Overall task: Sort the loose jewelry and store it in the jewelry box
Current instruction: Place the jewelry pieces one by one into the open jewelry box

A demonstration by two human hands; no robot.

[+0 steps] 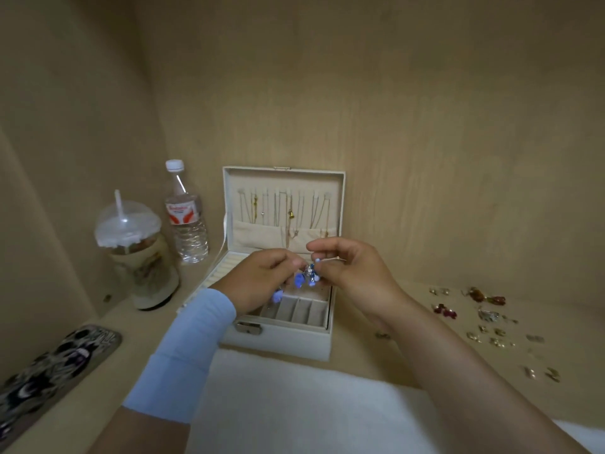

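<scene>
Jewelry box (288, 342) stands open on the shelf (360, 355), its lid upright with necklaces (289, 211) hanging inside. Just above its compartments, the left hand (262, 276) and right hand (353, 273) hold a blue piece (306, 276) between them, the curled fingertips of each pinching one side. Loose earrings (487, 316) lie scattered to the right of the box. A bottle (186, 214) and cup (137, 253) stand to its left.

Tan wood-grain walls (425, 109), matching shelf surface (376, 365), white cloth (294, 404), dim warm light
</scene>
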